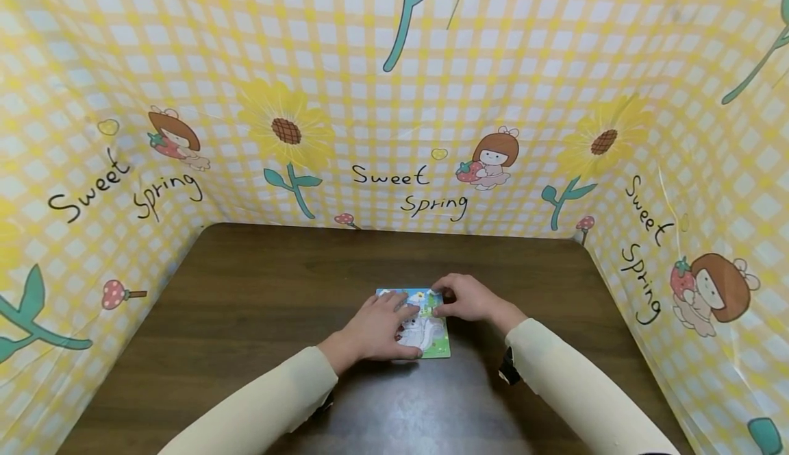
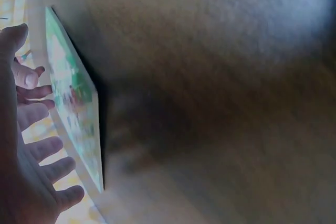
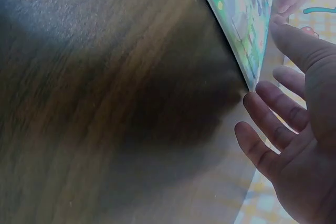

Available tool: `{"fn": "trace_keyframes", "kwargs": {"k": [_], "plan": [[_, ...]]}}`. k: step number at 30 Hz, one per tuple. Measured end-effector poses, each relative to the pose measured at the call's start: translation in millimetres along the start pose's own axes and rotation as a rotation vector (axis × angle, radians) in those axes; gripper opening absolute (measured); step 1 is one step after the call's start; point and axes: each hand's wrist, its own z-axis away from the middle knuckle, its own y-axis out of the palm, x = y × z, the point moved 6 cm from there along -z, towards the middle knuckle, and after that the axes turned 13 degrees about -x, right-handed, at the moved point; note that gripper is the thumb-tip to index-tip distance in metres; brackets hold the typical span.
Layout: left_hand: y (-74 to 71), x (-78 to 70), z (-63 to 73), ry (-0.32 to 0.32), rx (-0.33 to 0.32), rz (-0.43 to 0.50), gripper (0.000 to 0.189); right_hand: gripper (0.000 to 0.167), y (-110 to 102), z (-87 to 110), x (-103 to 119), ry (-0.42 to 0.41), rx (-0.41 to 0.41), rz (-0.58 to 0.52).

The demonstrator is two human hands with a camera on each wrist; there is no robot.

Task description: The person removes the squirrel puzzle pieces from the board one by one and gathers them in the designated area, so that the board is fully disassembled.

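Note:
A thin square board (image 1: 436,347) with a colourful printed picture, blue at the top and green at the bottom, lies flat on the brown table. It looks like a child's picture puzzle, though piece seams are too small to make out. My left hand (image 1: 379,326) lies spread across its left half, covering much of the picture. At the upper right edge is my right hand (image 1: 471,299), its thumb and forefinger apart over the board. In the right wrist view the fingers (image 3: 269,121) of that hand are loosely bent beside the board's corner.
The brown wooden table (image 1: 277,263) extends around the board on all sides. A yellow-and-white checked cloth (image 1: 394,119) with sunflowers and printed words hangs behind it and along both sides.

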Motion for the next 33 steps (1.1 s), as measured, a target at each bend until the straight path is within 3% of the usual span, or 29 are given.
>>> {"fn": "trace_keyframes", "kwargs": {"k": [12,33], "plan": [[22.4,0.4,5.2,0.012,0.042,-0.034,0.09,0.047,9,-7.6,3,-0.008,0.022,0.027],[14.5,-5.0,3.7,0.038,0.05,-0.052,0.082,0.044,12,-16.1,-3,0.049,-0.004,-0.01]]}}
